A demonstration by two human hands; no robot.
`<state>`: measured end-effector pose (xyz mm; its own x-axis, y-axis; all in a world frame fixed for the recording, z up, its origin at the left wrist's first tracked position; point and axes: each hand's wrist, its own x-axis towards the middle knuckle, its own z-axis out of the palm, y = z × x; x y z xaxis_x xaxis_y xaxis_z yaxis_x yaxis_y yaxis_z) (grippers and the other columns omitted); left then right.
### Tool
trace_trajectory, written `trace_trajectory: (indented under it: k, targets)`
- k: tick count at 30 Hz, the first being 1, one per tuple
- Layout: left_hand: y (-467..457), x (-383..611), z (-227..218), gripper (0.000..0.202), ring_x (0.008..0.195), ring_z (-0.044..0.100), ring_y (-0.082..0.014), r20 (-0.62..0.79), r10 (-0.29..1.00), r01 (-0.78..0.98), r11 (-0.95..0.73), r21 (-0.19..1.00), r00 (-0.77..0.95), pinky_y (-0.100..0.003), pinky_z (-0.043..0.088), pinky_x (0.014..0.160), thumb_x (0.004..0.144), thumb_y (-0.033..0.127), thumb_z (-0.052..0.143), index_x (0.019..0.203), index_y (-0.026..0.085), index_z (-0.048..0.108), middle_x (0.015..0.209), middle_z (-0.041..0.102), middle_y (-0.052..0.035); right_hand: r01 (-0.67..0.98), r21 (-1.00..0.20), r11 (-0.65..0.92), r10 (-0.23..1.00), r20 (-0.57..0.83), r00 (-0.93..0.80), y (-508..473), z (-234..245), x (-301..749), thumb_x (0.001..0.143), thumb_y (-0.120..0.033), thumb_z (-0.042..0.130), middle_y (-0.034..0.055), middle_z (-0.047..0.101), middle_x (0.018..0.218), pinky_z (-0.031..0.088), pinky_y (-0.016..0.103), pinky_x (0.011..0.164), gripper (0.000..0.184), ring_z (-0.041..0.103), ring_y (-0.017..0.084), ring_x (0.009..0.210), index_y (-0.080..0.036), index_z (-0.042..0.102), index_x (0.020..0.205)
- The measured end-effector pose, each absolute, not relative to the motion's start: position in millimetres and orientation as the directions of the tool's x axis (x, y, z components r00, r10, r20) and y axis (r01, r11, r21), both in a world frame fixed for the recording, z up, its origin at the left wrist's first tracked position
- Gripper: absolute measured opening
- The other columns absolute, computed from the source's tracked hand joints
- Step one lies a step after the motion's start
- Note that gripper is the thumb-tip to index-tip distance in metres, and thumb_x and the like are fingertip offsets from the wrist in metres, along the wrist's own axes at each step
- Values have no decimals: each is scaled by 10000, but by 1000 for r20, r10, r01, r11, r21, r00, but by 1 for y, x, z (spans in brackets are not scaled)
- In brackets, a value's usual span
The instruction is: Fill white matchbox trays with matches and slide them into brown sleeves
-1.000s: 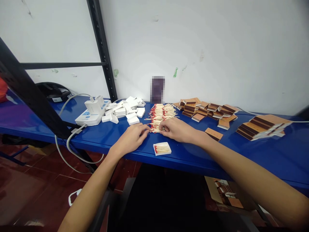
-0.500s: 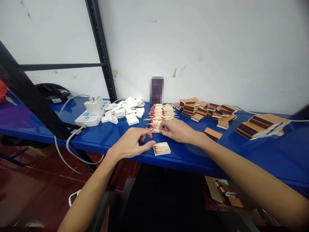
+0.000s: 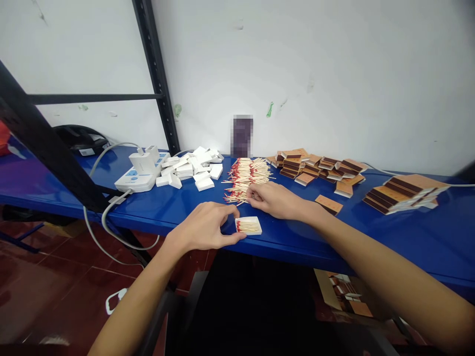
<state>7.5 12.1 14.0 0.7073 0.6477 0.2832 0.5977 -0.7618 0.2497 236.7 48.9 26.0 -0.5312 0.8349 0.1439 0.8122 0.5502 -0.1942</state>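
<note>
A small white matchbox tray (image 3: pixel 259 225) with a layer of red-headed matches lies near the table's front edge. My left hand (image 3: pixel 208 227) closes on its left end, the thumb along the front side and the fingers at the back corner. Behind it spreads a heap of loose matches (image 3: pixel 247 175), heads mostly to the left. At the heap's near right edge my right hand (image 3: pixel 272 199) has its fingers curled and pressed together. Whatever lies between those fingertips is hidden.
White empty trays (image 3: pixel 189 168) are heaped left of the matches. Brown matchbox sleeves (image 3: pixel 319 168) lie at the right, beside stacked matchboxes (image 3: pixel 404 193). One sleeve (image 3: pixel 328 203) lies near my right forearm. A power strip (image 3: pixel 139 180) with cables stands by the black shelf post (image 3: pixel 158 74).
My left hand has moved slightly toward me and to the right, and its thumb and fingers have come around the tray's left end. My right hand stays at the match heap.
</note>
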Motion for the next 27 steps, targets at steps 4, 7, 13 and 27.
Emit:
trace_trajectory:
  k: [4, 7, 13, 27]
  targets:
    - [14, 3, 14, 311, 558, 476, -125, 284, 672, 623, -741, 250, 684, -258, 306, 573, 837, 506, 634, 941, 212, 633, 643, 526, 42, 769, -249, 589, 808, 162, -567, 39, 37, 240, 925, -297, 479, 23, 617, 766, 286, 253, 593, 168, 472, 128, 636, -174, 571, 857]
    - [16, 1, 13, 325, 535, 453, -116, 281, 680, 621, -734, 277, 678, -259, 303, 566, 827, 512, 642, 952, 212, 636, 620, 511, 53, 711, -342, 615, 778, 112, -619, 22, 48, 238, 912, -303, 497, -4, 590, 695, 294, 253, 583, 173, 454, 119, 594, -180, 580, 823]
    - [16, 2, 12, 337, 519, 423, -103, 280, 680, 606, -732, 312, 678, -261, 292, 555, 805, 525, 655, 916, 207, 640, 596, 483, 65, 723, -362, 588, 755, -73, -651, 0, 59, 226, 835, -218, 565, -23, 578, 669, 288, 247, 533, 92, 431, 105, 551, -198, 578, 747]
    - [14, 0, 12, 370, 797, 557, -171, 353, 629, 529, -776, 343, 693, -285, 424, 715, 783, 473, 705, 999, 203, 571, 910, 599, -7, 782, -178, 598, 799, 55, -598, 27, 48, 248, 870, -252, 552, 31, 648, 795, 324, 262, 621, 149, 540, 157, 686, -197, 659, 958]
